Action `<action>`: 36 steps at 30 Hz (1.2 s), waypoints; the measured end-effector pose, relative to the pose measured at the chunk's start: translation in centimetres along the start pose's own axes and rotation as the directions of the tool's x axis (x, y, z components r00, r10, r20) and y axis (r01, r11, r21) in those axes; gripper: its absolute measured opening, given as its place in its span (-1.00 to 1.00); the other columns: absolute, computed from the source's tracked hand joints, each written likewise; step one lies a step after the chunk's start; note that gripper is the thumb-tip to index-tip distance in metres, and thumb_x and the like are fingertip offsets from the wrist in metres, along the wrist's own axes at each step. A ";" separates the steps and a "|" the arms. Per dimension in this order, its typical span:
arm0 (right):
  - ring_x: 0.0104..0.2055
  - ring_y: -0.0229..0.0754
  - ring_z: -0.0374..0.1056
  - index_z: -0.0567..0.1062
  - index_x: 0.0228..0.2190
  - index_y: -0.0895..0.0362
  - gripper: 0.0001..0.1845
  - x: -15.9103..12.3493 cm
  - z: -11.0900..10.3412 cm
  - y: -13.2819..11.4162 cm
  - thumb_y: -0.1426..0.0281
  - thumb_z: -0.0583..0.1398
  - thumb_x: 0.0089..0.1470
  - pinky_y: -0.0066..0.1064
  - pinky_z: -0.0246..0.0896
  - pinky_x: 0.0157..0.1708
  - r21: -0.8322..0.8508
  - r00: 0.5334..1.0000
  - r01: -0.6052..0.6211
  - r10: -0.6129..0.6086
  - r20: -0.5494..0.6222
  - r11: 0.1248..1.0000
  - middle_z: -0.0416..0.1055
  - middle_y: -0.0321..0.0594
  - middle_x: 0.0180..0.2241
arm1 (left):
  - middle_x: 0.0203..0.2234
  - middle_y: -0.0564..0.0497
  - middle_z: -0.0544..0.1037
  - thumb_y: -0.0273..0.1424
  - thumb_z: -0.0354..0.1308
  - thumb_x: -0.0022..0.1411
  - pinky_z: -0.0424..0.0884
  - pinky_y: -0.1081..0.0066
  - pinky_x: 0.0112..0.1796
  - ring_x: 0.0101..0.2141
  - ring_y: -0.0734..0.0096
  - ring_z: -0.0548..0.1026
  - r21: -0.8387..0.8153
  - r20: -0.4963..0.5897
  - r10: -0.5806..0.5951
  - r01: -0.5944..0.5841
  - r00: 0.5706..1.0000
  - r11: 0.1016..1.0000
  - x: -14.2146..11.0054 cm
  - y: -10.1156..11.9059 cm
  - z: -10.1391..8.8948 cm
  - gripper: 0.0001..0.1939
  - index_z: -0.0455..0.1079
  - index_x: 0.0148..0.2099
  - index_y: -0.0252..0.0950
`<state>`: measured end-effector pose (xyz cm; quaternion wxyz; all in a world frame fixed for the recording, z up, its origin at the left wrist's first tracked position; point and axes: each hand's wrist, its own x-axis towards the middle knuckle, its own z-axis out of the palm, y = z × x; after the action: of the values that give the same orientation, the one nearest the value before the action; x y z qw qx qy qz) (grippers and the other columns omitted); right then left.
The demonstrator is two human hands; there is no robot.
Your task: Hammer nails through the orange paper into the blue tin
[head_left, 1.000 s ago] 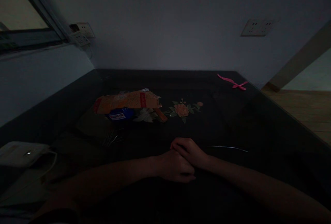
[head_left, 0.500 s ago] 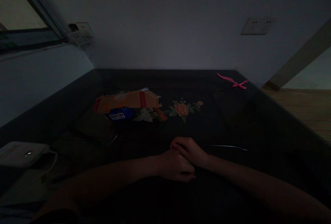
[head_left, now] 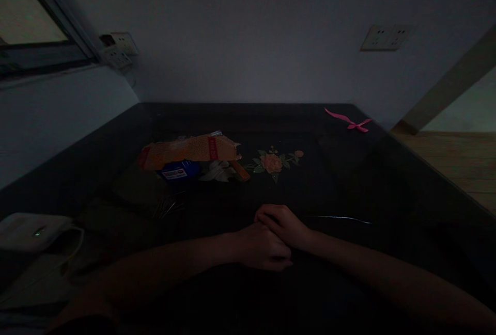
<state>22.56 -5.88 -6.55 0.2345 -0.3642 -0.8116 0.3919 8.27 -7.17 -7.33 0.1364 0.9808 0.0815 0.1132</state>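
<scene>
Over the near part of the dark table, my left hand [head_left: 263,247] is curled closed. My right hand [head_left: 285,225] lies against it from the right, its curled fingers touching the back of the left. No object shows in either hand, though the palms are hidden. Just beyond the right wrist lies a thin shiny wire [head_left: 341,217]. Ahead of the hands, a pink flower pattern [head_left: 272,162] shows on the table surface.
A torn orange-brown wrapper [head_left: 189,150] lies over a blue container [head_left: 179,172], left of centre. Several thin metal sticks [head_left: 168,206] lie nearer. A white device [head_left: 34,230] with a cable is at left, a pink ribbon [head_left: 351,122] far right. Wall sockets [head_left: 385,38] are behind.
Both hands stay in the same closed, touching pose. The view has shifted very slightly; no object has visibly moved.
</scene>
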 end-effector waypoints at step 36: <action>-0.33 -0.21 0.45 0.50 -0.27 0.18 -0.83 0.1 -0.1 -0.2 0.33 0.16 0.23 -0.26 0.39 -0.30 -0.012 1.000 0.001 -0.001 -0.004 1.000 0.50 -0.26 -0.31 | -0.59 0.08 0.52 -0.36 0.17 0.22 0.17 0.44 -0.55 -0.56 0.51 0.39 0.002 -0.019 0.001 -0.001 1.000 1.000 0.2 0.1 -0.3 -0.79 0.42 -0.47 -0.30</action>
<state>22.50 -5.87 -6.34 0.2341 -0.3662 -0.8137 0.3861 8.34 -7.15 -6.95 0.1346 0.9799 0.0823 0.1223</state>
